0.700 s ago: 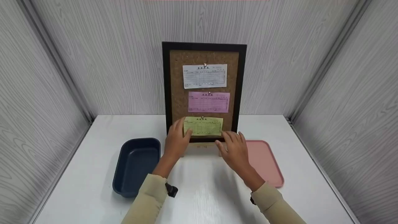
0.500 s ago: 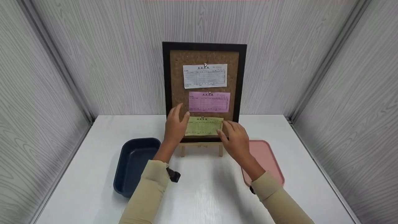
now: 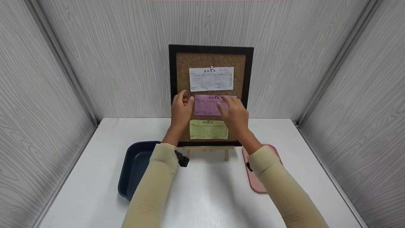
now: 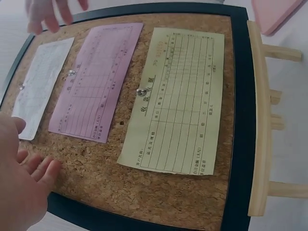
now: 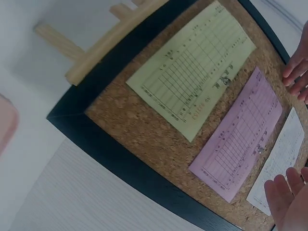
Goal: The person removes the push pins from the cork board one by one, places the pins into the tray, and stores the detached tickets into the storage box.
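A black-framed corkboard [image 3: 182, 72] stands upright at the back of the table. Pinned to it, top to bottom, are a white receipt slip [image 3: 211, 82], a pink slip [image 3: 205, 106] and a yellow-green slip [image 3: 208, 131]. Each has a small clear pushpin [image 4: 142, 91] at its upper edge. My left hand [image 3: 181, 112], fingers loosely bent, is at the board's left side, beside the pink slip's left end. In front of the pink slip's right part, my right hand [image 3: 235, 115] overlaps it with relaxed fingers. Neither hand holds anything; the right wrist view shows the right fingers [image 5: 281, 190] near the white slip.
A light wooden easel [image 3: 208, 148] supports the board. To the left sits a deep navy bin [image 3: 123, 177], and to the right a flat pink tray [image 3: 258, 185], partly behind the right sleeve. Wood-grain panels [image 3: 63, 126] enclose the white table on three sides.
Both hands have moved up the board from the yellow-green slip to about the pink slip's height. All the slips stay pinned.
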`<state>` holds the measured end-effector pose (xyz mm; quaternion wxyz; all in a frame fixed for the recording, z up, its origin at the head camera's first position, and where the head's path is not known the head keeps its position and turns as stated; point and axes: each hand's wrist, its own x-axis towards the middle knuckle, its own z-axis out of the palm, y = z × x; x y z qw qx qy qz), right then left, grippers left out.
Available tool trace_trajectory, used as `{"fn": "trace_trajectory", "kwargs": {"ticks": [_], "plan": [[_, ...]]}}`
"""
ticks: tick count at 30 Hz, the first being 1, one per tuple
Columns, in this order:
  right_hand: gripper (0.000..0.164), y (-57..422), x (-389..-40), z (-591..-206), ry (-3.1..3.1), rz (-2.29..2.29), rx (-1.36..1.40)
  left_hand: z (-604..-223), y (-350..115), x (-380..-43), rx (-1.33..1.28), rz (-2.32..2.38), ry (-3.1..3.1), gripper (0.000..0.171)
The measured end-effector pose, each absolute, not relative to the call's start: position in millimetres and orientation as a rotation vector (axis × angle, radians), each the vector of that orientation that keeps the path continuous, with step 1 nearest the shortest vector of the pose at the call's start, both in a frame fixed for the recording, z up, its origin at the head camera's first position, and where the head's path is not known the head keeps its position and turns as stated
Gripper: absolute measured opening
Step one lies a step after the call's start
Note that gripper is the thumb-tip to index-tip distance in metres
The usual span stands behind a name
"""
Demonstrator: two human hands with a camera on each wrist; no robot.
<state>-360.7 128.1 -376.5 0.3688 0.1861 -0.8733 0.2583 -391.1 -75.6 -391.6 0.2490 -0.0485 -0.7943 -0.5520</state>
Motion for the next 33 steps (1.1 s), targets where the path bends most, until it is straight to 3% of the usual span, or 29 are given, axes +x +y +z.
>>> {"fn": "trace_trajectory", "kwargs": {"ticks": [9, 33], "plan": [[0.036, 121.7, -383.3, -348.5, -2.287, 0.695, 0.407, -376.4, -70.5, -406.7, -0.164, -1.490, -2.118, 0.045], [0.032, 94.9, -413.1, -334.5, -2.241, 0.783, 0.364, -351.3, -70.0, -416.4, -0.139, -1.524, -2.053, 0.042]]}}
